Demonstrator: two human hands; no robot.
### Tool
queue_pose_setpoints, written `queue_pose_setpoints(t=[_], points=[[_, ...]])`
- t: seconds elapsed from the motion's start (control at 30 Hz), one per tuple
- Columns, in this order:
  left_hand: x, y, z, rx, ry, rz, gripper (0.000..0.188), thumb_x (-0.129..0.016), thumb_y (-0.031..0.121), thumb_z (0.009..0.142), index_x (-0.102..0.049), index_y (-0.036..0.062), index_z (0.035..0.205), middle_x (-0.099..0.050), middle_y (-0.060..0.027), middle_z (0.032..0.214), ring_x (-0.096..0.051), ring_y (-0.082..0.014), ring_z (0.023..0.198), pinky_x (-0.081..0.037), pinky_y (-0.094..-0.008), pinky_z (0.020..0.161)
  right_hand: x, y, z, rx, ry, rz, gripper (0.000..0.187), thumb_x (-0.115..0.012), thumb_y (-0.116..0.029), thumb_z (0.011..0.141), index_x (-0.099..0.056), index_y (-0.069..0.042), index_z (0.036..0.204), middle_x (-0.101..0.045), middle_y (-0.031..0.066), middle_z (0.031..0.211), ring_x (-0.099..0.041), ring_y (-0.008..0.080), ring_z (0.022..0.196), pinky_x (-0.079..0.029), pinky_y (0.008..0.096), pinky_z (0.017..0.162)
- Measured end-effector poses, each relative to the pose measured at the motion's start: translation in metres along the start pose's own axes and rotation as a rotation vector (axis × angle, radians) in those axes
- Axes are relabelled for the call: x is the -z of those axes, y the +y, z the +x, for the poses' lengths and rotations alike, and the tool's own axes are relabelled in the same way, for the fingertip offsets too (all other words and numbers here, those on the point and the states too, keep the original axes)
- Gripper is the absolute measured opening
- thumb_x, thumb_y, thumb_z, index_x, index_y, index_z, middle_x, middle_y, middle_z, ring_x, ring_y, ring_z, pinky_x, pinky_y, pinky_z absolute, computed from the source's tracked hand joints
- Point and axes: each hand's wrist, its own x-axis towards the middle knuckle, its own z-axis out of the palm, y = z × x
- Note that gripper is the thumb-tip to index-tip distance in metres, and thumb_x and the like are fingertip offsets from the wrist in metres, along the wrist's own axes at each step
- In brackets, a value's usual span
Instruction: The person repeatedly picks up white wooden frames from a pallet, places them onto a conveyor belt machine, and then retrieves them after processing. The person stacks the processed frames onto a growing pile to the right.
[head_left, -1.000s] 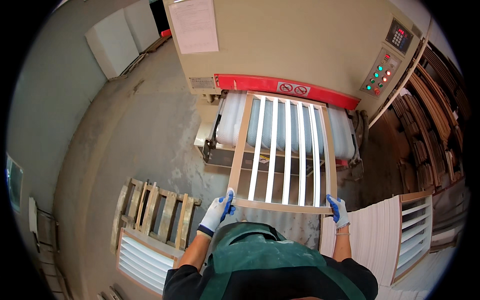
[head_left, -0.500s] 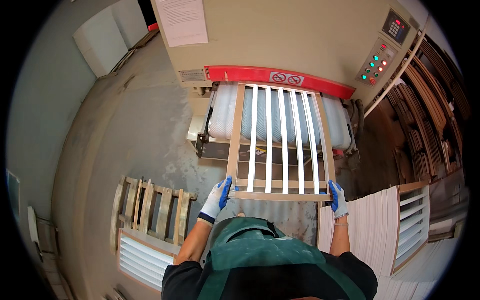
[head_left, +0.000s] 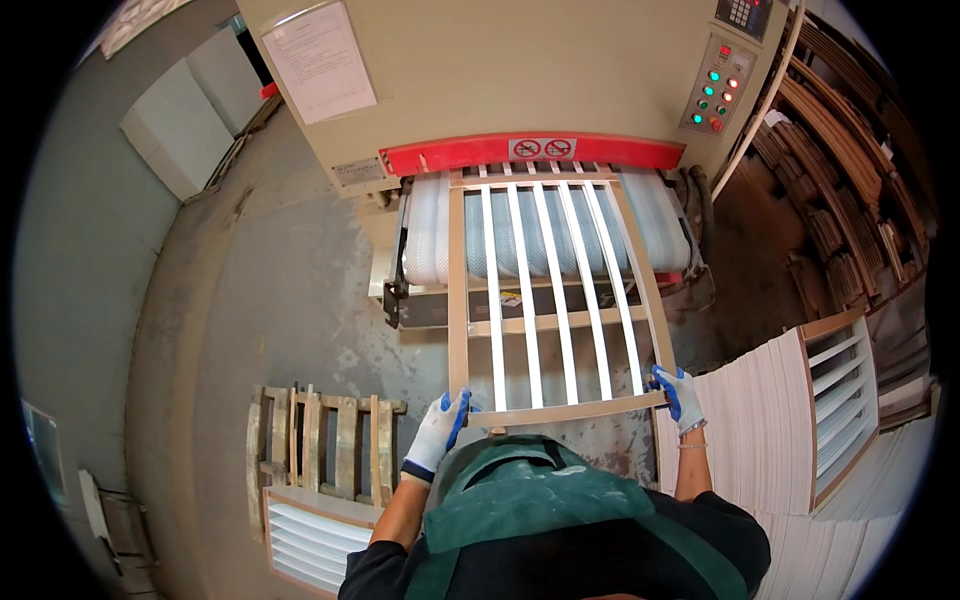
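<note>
A louvred panel with a tan frame [head_left: 460, 300] and white slats stretches from me toward the machine [head_left: 500, 80]. My left hand [head_left: 438, 432], in a white glove with a blue palm, is closed on its near left corner. Gloved alike, my right hand [head_left: 682, 398] grips the near right corner. The panel's far part lies over the machine's ribbed belt [head_left: 428, 235], just short of the red bar [head_left: 440, 155]. Beneath the slats runs another tan rail [head_left: 490, 327], and slat ends continue past the far rail under the bar; a second panel seems to lie below.
Left of me, another louvred panel [head_left: 310, 540] rests on a wooden pallet [head_left: 345, 440]. At right stands a pale stack [head_left: 750, 425] beside a louvred panel [head_left: 842, 400]. Brown boards [head_left: 830, 200] fill the far right. Lit buttons show on the control panel [head_left: 717, 88].
The held panel's near edge has come closer to me, and its far rail now shows clear of the red bar. The rail underneath sits farther from the near edge. My view has shifted.
</note>
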Motion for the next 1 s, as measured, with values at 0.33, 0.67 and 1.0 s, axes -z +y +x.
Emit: queue_pose_setpoints(t=[0.33, 0.67, 1.0], points=[[-0.019, 0.019, -0.035, 0.445, -0.062, -0.259, 0.043, -0.052, 0.039, 0.105, -0.065, -0.0019, 0.098, -0.063, -0.0097, 0.073, -0.063, -0.0183, 0.068, -0.052, -0.0321, 0.07, 0.039, 0.039, -0.038, 0.014, -0.004, -0.025, 0.047, -0.073, -0.039, 0.09, -0.065, -0.006, 0.123, -0.071, 0.0093, 0.093, -0.07, 0.0183, 0.082, -0.058, 0.0324, 0.062], [-0.024, 0.025, -0.076, 0.021, -0.208, 0.1, 0.04, -0.057, 0.004, 0.096, -0.051, 0.004, 0.136, -0.062, -0.0196, 0.105, -0.062, -0.038, 0.096, -0.052, -0.0422, 0.085, 0.056, 0.047, -0.07, 0.021, 0.034, 0.087, 0.045, -0.078, -0.035, 0.087, -0.068, -0.003, 0.117, -0.069, 0.0049, 0.087, -0.064, 0.0116, 0.073, -0.044, 0.0231, 0.059], [-0.033, 0.045, -0.089, 0.237, -0.142, -0.006, 0.044, -0.053, 0.037, 0.1, -0.062, -0.0028, 0.117, -0.067, -0.0263, 0.104, -0.064, -0.0421, 0.103, -0.049, -0.0439, 0.089, 0.07, 0.07, -0.074, 0.016, 0.056, 0.09, 0.037, -0.077, -0.031, 0.088, -0.07, -0.003, 0.112, -0.069, 0.0026, 0.082, -0.05, 0.0067, 0.057, -0.038, 0.0215, 0.051]])
